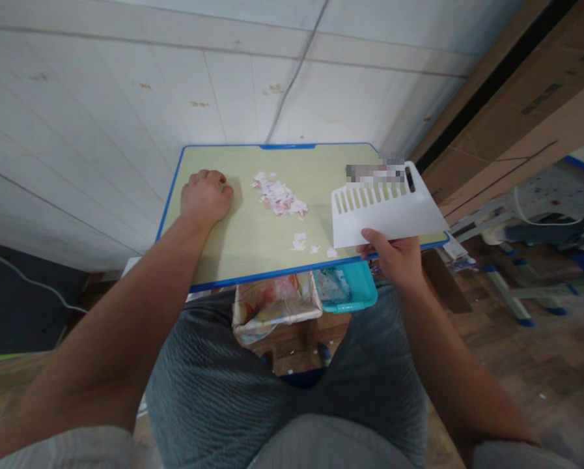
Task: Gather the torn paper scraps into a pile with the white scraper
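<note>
My left hand (206, 197) rests on the left side of a small pale-yellow tabletop (243, 251) with a blue rim. Its fingers are curled in, and I see nothing held in them. To its right lies a heap of torn white and pink paper scraps (278, 195). A few loose scraps (299, 241) lie nearer the front edge. My right hand (394, 257) is closed on the near edge of a white slotted plastic board (389, 218), thumb on top, fingers mostly hidden underneath. The board has a row of slots and a dark oblong handle hole, and covers the table's right end.
Below the table's front edge are a cloth-lined basket (277, 316) and a turquoise plastic tray (360, 286). A blurred-out item (374, 172) lies behind the board. White wall panels (150, 104) stand behind, and tall cardboard (511, 124) at the right.
</note>
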The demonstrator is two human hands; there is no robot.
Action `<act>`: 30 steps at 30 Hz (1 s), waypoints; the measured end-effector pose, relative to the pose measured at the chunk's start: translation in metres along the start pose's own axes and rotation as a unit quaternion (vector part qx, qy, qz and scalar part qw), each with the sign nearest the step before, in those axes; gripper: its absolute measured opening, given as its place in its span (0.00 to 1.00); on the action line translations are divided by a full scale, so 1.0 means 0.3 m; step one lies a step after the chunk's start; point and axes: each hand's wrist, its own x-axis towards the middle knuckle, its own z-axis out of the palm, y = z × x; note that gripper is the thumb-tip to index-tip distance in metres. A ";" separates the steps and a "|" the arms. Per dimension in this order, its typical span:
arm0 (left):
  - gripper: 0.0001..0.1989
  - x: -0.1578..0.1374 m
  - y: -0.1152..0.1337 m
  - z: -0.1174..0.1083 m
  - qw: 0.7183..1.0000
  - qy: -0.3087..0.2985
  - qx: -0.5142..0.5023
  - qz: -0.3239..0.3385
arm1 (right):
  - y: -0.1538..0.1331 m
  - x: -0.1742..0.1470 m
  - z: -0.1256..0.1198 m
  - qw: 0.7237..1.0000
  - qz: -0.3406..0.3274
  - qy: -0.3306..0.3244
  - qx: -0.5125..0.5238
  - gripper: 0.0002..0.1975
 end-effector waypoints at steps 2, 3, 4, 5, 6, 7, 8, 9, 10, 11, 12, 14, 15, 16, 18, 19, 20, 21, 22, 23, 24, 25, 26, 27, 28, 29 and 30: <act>0.22 -0.008 0.008 -0.013 1.000 -0.010 0.005 0.001 | -0.003 -0.007 0.002 1.000 -0.006 -0.021 -0.009 0.21; 0.22 -0.011 0.012 -0.018 1.000 -0.012 0.006 0.001 | -0.005 -0.011 0.003 0.999 -0.010 -0.032 -0.012 0.21; 0.22 -0.014 0.014 -0.022 1.000 -0.012 0.006 0.000 | -0.007 -0.014 0.004 0.999 -0.013 -0.040 -0.014 0.21; 0.21 -0.016 0.016 -0.024 1.000 -0.012 0.005 -0.001 | -0.009 -0.016 0.004 0.999 -0.016 -0.044 -0.014 0.20; 0.21 -0.017 0.018 -0.026 1.000 -0.012 0.004 0.000 | -0.011 -0.017 0.005 0.999 -0.018 -0.043 -0.013 0.19; 0.22 -0.018 0.019 -0.027 1.000 -0.014 0.005 0.001 | -0.012 -0.018 0.006 0.999 -0.019 -0.041 -0.013 0.18; 0.22 -0.019 0.020 -0.028 1.000 -0.016 0.006 0.003 | -0.013 -0.017 0.007 0.999 -0.019 -0.041 -0.015 0.18; 0.23 -0.019 0.021 -0.028 1.000 -0.018 0.009 0.004 | -0.013 -0.016 0.010 0.999 -0.018 -0.043 -0.017 0.18; 0.23 -0.020 0.022 -0.028 1.000 -0.021 0.012 0.005 | -0.012 -0.014 0.015 0.999 -0.016 -0.046 -0.019 0.18; 0.24 -0.020 0.023 -0.029 1.000 -0.022 0.016 0.006 | -0.010 -0.011 0.022 0.999 -0.015 -0.048 -0.020 0.19; 0.25 -0.020 0.024 -0.030 0.999 -0.024 0.020 0.008 | -0.008 -0.008 0.031 0.999 -0.014 -0.048 -0.020 0.19; 0.26 -0.020 0.026 -0.033 0.999 -0.027 0.025 0.009 | -0.003 0.002 0.056 0.999 -0.016 -0.043 -0.019 0.20; 0.26 -0.021 0.027 -0.035 0.999 -0.028 0.027 0.009 | 0.000 0.008 0.071 0.999 -0.019 -0.038 -0.019 0.20; 0.26 -0.021 0.028 -0.037 0.999 -0.029 0.029 0.008 | 0.001 0.014 0.086 0.999 -0.022 -0.034 -0.018 0.21; 0.27 -0.023 0.031 -0.041 0.999 -0.030 0.031 0.006 | 0.003 0.026 0.115 0.999 -0.030 -0.035 -0.018 0.22; 0.27 -0.023 0.032 -0.043 0.999 -0.031 0.032 0.006 | 0.003 0.031 0.127 0.999 -0.034 -0.038 -0.018 0.23; 0.27 -0.024 0.034 -0.044 0.999 -0.032 0.033 0.005 | 0.003 0.035 0.137 0.998 -0.037 -0.041 -0.018 0.23; 0.27 -0.024 0.035 -0.045 0.999 -0.032 0.033 0.004 | 0.003 0.038 0.144 0.998 -0.039 -0.042 -0.017 0.24; 0.27 -0.025 0.036 -0.046 0.999 -0.033 0.032 0.002 | 0.003 0.039 0.149 0.998 -0.041 -0.038 -0.014 0.24; 0.27 -0.025 0.037 -0.045 0.999 -0.034 0.031 0.000 | 0.003 0.038 0.150 0.999 -0.042 -0.030 -0.009 0.23; 0.27 -0.024 0.037 -0.045 0.999 -0.035 0.029 -0.002 | 0.003 0.036 0.149 0.999 -0.040 -0.021 -0.003 0.23; 0.27 -0.024 0.038 -0.043 0.999 -0.035 0.028 -0.004 | 0.003 0.031 0.145 0.999 -0.036 -0.015 0.001 0.22; 0.26 -0.024 0.037 -0.042 0.999 -0.035 0.026 -0.006 | 0.002 0.025 0.138 0.999 -0.030 -0.013 0.005 0.21; 0.26 -0.024 0.037 -0.040 0.999 -0.033 0.022 -0.007 | 0.001 0.018 0.129 1.000 -0.024 -0.012 0.007 0.20; 0.25 -0.025 0.036 -0.039 0.999 -0.031 0.018 -0.007 | -0.001 0.009 0.118 1.000 -0.017 -0.014 0.007 0.19; 0.24 -0.025 0.035 -0.037 0.999 -0.029 0.013 -0.006 | -0.003 0.000 0.104 1.000 -0.011 -0.017 0.004 0.19; 0.24 -0.026 0.034 -0.036 1.000 -0.026 0.008 -0.007 | -0.006 -0.010 0.088 1.000 -0.006 -0.019 0.001 0.18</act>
